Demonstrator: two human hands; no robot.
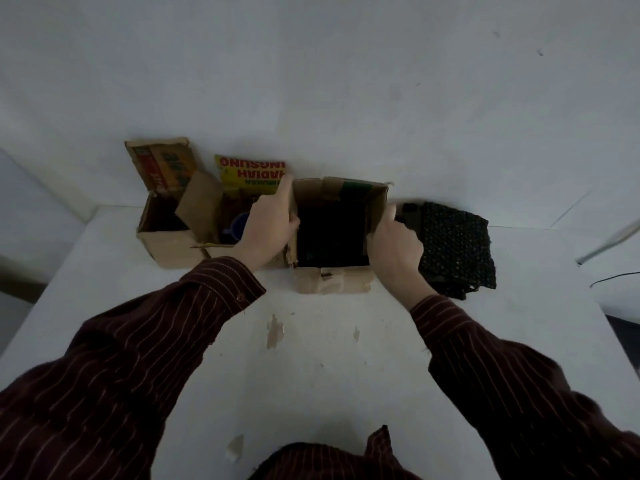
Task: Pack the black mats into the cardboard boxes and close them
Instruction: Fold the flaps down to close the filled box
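An open cardboard box stands at the middle of the white table, with a black mat lying inside it. My left hand grips the box's left side flap. On the other side, my right hand holds the right wall of the same box. A stack of black perforated mats lies on the table just right of the box, partly behind my right hand.
Two more open cardboard boxes stand to the left: one at the far left with a printed flap raised, one beside it with a yellow printed flap and a blue object inside. A wall rises behind them. A cable lies far right.
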